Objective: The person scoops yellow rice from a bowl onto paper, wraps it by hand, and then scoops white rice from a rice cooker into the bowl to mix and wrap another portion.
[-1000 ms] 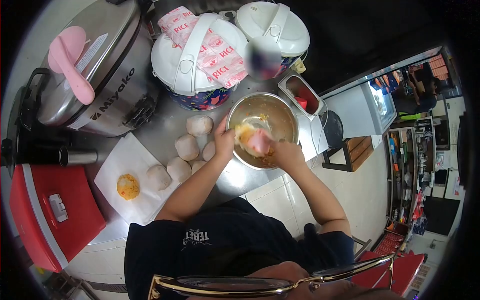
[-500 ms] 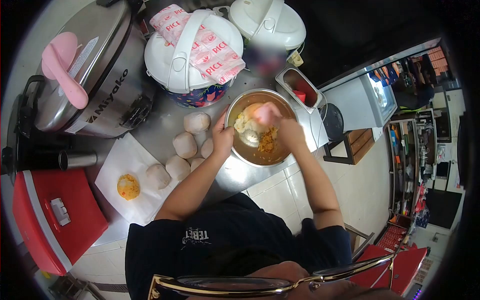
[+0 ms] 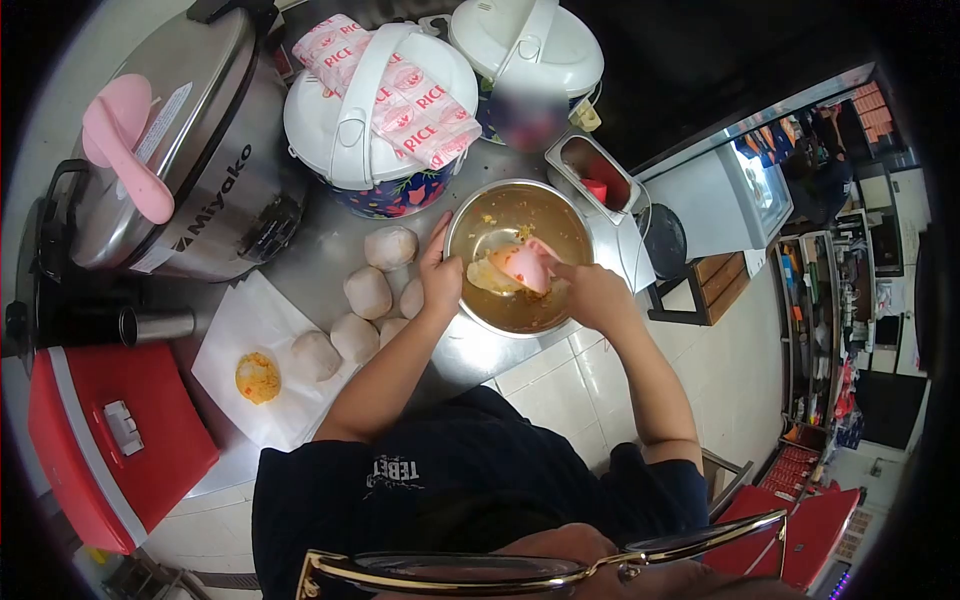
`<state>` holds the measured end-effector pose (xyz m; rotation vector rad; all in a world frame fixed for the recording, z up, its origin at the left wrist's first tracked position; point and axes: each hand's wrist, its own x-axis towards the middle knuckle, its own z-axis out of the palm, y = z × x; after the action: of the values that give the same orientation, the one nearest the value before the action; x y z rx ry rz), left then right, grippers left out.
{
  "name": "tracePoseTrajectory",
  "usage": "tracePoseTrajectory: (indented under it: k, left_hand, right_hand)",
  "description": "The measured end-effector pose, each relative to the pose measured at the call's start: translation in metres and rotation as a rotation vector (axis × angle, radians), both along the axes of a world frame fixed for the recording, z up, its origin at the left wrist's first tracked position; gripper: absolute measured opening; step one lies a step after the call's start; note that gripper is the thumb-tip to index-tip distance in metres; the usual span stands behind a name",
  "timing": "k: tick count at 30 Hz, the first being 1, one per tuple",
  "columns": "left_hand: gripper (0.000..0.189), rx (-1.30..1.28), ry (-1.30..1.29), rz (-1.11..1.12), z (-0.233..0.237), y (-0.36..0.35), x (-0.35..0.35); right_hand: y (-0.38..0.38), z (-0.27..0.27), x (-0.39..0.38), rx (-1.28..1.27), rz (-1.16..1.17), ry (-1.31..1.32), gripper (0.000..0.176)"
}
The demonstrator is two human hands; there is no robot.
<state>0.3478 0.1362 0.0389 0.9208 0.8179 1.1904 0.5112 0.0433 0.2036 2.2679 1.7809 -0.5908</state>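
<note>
A steel mixing bowl (image 3: 482,309) sits on the counter before me. My left hand (image 3: 441,280) grips its left rim, with the thumb toward the inside. Inside the bowl, my right hand (image 3: 597,297) is closed round the handle of a pink rice paddle (image 3: 528,266). The paddle's blade lies against a clump of rice (image 3: 490,276), pale with some orange seasoning. Part of that rice is hidden under the blade. Yellow-orange bits cling to the bowl's walls.
Left of the bowl are several wrapped round parcels (image 3: 368,292) and white paper (image 3: 275,425) bearing a yellow rice mound (image 3: 258,378). Behind stand a Miyako cooker (image 3: 225,205) with a pink scoop (image 3: 130,160), two lidded pots (image 3: 325,125) (image 3: 530,45), and a metal container (image 3: 625,190). A red cooler (image 3: 120,470) is lower left.
The paddle has moved down and toward the bowl's middle, gathering the rice into one smaller clump beneath it. My left hand keeps its hold on the rim.
</note>
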Motion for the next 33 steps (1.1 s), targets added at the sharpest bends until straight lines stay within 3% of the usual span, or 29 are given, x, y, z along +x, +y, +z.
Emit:
tracePoseTrajectory:
  k: [2,4,8,9,12,13,14,17,19,20,22,24,26,28,29,30,31,32,33]
  left_hand:
    - [0.059,-0.015,0.013,0.011,0.001,-0.001,0.001]
    - [0.059,-0.02,0.017,0.021,0.003,-0.001,0.003]
    - [0.059,0.046,0.04,0.019,-0.002,0.0,0.001]
    - [0.059,0.119,0.09,0.025,-0.001,-0.003,0.001]
    - [0.059,0.169,0.148,0.015,0.007,-0.008,0.004]
    - [0.059,0.172,0.142,0.019,0.008,-0.007,0.004]
    - [0.059,0.159,0.126,0.036,0.007,-0.007,-0.002]
    - [0.058,0.134,0.084,0.047,0.01,-0.005,-0.009]
    - [0.058,0.103,0.054,0.049,0.019,-0.012,-0.011]
    - [0.056,0.177,0.142,0.023,0.032,-0.017,-0.01]
    - [0.054,0.267,0.225,-0.007,0.041,-0.021,-0.008]
    - [0.05,0.324,0.257,0.038,0.039,-0.022,-0.008]
    - [0.049,0.256,0.202,0.074,0.032,-0.017,-0.01]
    - [0.048,0.005,0.021,0.05,0.02,-0.01,-0.015]
    - [0.053,-0.025,-0.001,0.025,0.0,-0.004,-0.016]
    - [0.053,-0.017,-0.001,0.033,0.01,-0.003,-0.018]
    - [0.058,-0.175,-0.073,-0.031,0.02,-0.004,-0.021]
    - [0.062,-0.336,-0.147,-0.098,0.028,-0.004,-0.022]
    - [0.062,-0.331,-0.145,-0.095,0.022,-0.004,-0.022]
  right_hand:
    - [-0.007,-0.01,-0.003,-0.085,0.042,-0.012,0.053]
    - [-0.012,-0.043,-0.002,-0.044,-0.007,-0.001,0.041]
    - [0.001,-0.029,0.016,0.053,-0.085,-0.047,0.045]
    - [0.005,-0.033,0.026,0.089,-0.106,-0.095,0.038]
    - [0.006,-0.096,0.025,0.065,-0.107,-0.076,0.033]
    - [0.004,-0.093,0.002,0.012,0.043,-0.106,0.036]
    - [-0.012,-0.085,-0.016,0.162,0.192,-0.115,0.041]
    - [-0.024,-0.034,-0.006,0.053,0.248,-0.048,0.046]
    - [-0.017,-0.025,0.016,0.061,0.184,-0.281,0.051]
    - [-0.012,-0.035,0.031,0.281,0.277,-0.283,0.055]
    - [-0.003,-0.059,0.043,0.404,0.217,-0.32,0.058]
    - [-0.021,-0.1,0.049,0.102,0.091,-0.241,0.058]
    - [-0.049,-0.069,0.022,0.214,0.035,-0.085,0.059]
    - [-0.069,-0.05,0.016,0.464,0.029,0.021,0.062]
    - [-0.078,-0.054,0.017,0.469,0.035,0.025,0.062]
    - [-0.086,-0.065,0.02,0.619,0.037,0.014,0.063]
    - [-0.092,-0.078,0.022,0.771,0.039,0.003,0.064]
    - [-0.1,-0.1,0.024,0.742,0.09,0.024,0.063]
    - [-0.103,-0.096,0.016,0.705,0.07,0.047,0.062]
